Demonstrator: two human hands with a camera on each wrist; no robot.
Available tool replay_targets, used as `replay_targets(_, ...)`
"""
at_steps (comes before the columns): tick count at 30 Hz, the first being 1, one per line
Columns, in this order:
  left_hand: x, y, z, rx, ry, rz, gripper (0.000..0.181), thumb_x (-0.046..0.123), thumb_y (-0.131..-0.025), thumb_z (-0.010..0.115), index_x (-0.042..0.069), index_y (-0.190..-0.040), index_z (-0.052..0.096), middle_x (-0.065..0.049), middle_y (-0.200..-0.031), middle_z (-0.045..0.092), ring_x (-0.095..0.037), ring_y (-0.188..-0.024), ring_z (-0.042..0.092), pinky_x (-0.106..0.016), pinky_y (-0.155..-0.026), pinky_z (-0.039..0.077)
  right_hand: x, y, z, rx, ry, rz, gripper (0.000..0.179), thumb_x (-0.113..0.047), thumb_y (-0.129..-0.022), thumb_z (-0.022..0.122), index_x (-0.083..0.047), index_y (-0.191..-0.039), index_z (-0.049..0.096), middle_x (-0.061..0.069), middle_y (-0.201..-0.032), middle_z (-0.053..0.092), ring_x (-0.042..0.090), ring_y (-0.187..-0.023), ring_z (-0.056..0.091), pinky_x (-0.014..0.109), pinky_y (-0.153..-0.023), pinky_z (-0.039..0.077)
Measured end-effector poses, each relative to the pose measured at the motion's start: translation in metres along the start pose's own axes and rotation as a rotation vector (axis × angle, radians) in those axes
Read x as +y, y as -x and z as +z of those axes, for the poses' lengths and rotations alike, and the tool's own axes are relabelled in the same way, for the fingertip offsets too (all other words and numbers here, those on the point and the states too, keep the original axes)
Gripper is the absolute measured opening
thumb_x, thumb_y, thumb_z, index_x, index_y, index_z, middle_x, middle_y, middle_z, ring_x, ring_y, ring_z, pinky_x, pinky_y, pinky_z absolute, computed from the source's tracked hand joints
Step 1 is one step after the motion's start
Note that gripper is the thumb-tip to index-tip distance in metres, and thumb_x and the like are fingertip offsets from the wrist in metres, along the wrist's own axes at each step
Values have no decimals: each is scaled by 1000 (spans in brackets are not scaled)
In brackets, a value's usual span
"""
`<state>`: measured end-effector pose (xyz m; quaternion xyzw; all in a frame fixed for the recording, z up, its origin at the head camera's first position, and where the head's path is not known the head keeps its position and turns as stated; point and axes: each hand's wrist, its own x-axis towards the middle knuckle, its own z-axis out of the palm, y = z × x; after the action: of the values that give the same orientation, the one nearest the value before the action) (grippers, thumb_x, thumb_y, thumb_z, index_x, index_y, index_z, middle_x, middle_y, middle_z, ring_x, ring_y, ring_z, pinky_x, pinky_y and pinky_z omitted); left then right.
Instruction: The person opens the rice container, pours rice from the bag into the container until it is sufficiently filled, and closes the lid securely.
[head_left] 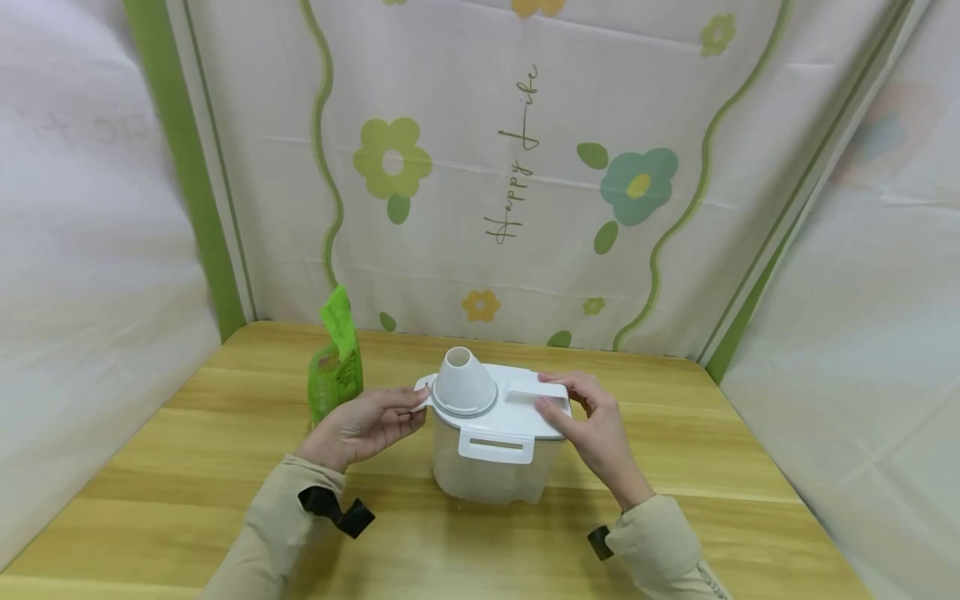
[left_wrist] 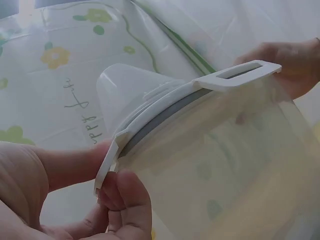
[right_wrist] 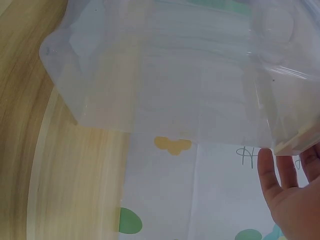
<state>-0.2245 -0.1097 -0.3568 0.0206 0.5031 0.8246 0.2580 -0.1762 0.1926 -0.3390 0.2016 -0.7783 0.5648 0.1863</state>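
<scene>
A translucent storage container (head_left: pixel 491 472) stands on the table with its white lid (head_left: pixel 517 423) on top. A white cone-shaped spout cup (head_left: pixel 465 383) rises from the lid's left part, and a raised handle (head_left: pixel 538 392) is at its right. My left hand (head_left: pixel 371 427) pinches the white side latch (left_wrist: pixel 106 162) at the container's left end between thumb and fingers; the latch juts outward. With thumb on top and fingers at the far side, my right hand (head_left: pixel 592 429) grips the container's right end by the lid. A front latch (head_left: pixel 496 447) sticks out from the lid's near edge.
A green plastic bag (head_left: pixel 335 375) stands upright on the wooden table (head_left: pixel 397 542), left of the container and behind my left hand. A flower-printed white curtain (head_left: pixel 450 250) hangs behind the table, with white fabric walls (head_left: pixel 97 275) on both sides.
</scene>
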Motion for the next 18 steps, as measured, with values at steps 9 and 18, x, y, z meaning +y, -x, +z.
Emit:
replay_targets(9,1,0,6,87,-26,41,38,0,-91,67,-13,-123,50,-11,-105,61,-17,-89,61,-28,-85,53,0,0,-1,-6,9,1,15,1,-86,73,1,-101,71,17,-116,66,24,-111,54,34,-95,44)
replay_targets(18,3,4,13,150,-52,72,41,0,-90,68,-11,-125,51,-8,-98,64,-15,-81,61,-26,-79,54,0,0,-1,-6,8,-2,14,1,-86,73,0,-99,71,18,-116,66,23,-110,54,35,-95,44)
